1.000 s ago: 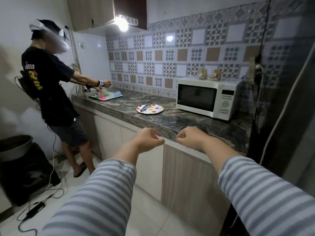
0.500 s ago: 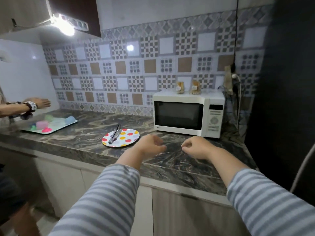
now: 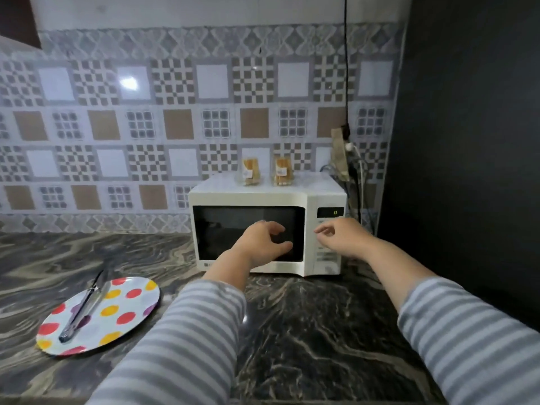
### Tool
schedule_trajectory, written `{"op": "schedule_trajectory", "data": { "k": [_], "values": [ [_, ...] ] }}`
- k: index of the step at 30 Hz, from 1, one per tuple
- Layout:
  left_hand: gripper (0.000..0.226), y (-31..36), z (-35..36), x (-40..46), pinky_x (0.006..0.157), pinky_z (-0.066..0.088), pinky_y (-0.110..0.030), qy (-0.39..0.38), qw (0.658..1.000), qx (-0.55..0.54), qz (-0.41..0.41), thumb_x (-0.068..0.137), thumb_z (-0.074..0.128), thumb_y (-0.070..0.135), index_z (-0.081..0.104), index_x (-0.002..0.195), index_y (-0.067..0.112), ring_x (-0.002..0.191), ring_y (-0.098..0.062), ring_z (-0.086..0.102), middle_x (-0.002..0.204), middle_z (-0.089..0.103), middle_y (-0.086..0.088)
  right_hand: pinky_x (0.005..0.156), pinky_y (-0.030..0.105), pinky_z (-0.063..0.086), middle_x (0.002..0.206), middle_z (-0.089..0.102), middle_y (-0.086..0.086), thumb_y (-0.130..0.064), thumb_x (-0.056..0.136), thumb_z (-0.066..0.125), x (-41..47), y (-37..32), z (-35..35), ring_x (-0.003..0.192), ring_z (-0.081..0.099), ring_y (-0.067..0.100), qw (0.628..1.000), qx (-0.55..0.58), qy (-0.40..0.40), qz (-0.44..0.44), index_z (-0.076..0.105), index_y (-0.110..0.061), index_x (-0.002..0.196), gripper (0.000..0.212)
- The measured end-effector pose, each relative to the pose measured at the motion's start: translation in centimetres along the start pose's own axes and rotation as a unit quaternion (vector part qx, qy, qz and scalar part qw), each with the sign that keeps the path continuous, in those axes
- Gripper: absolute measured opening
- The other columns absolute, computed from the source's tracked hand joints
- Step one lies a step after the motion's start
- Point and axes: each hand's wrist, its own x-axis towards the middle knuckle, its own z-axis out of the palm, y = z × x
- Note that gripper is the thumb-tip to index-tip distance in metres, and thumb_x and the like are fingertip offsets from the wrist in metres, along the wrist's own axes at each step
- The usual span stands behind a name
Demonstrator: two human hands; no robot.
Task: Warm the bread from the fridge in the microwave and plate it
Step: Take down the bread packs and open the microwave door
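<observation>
I've stepped up close to the microwave (image 3: 267,226), hands empty.
My left hand (image 3: 263,244) and right hand (image 3: 342,236) now hover loosely curled before its closed door; no bread from the fridge is in view, and the plate (image 3: 128,314) waits on the tabletop (image 3: 306,331).

1. You faced a tiled backsplash (image 3: 181,118) of white, tan and checkered squares, with a band of grey diamond pattern along its top and bottom.
2. A bright glare of light (image 3: 128,82) shone on one white tile at upper left.
3. Below it ran a dark marbled countertop (image 3: 315,331) with pale swirling veins.
4. A tall black surface (image 3: 473,141) filled your right side.
5. A black cable (image 3: 346,68) hung down the wall to plugs (image 3: 349,147) in the corner.
6. A dark cabinet corner (image 3: 17,19) showed at top left.
</observation>
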Motion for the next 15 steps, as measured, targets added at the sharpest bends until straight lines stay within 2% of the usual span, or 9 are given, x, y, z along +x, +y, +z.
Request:
{"op": "schedule_trajectory", "data": {
  "k": [2,7,10,15],
  "values": [
    [0.053,0.0,0.2,3.9,0.104,0.04,-0.032,0.015,1.0,0.002,0.016,0.083,0.068,0.041,0.054,0.131,0.021,0.122,-0.017,0.05,0.133,0.052,0.0,0.096,0.028,0.046,0.129,0.061,0.0,-0.027,0.092,0.054,3.3,0.8,-1.0,0.116,0.057,0.018,1.0,-0.013,0.013,-0.005,0.063,-0.024,0.122,0.031],
    [0.051,0.3,1.3,12.5,0.105,0.038,-0.034,0.046,0.997,0.0,0.062,0.085,0.065,0.039,0.053,0.131,0.02,0.125,-0.018,0.045,0.133,0.048,0.002,0.102,0.029,0.04,0.141,0.051,-0.003,-0.029,0.09,0.06,10.9,2.8,-2.7,0.127,0.049,0.017,0.998,-0.033,0.051,-0.028,0.058,-0.025,0.13,0.04],
    [0.052,0.3,2.5,16.2,0.108,0.033,-0.041,0.074,0.991,0.072,0.084,0.083,0.063,0.047,0.052,0.13,0.028,0.131,-0.016,0.036,0.137,0.046,0.005,0.105,0.029,0.036,0.141,0.051,-0.001,-0.025,0.088,0.062,14.6,3.8,-3.1,0.13,0.046,0.018,0.997,-0.052,0.051,-0.037,0.056,-0.022,0.132,0.045],
    [0.068,-0.4,4.4,19.6,0.104,0.022,-0.042,0.118,0.973,0.176,0.087,0.079,0.054,0.066,0.041,0.138,0.034,0.133,-0.015,0.027,0.14,0.037,0.01,0.115,0.029,0.024,0.156,0.028,-0.001,-0.028,0.089,0.061,18.2,5.7,-2.6,0.143,0.027,0.018,0.998,-0.057,0.02,-0.012,0.037,-0.025,0.147,0.063]
  ]
}}
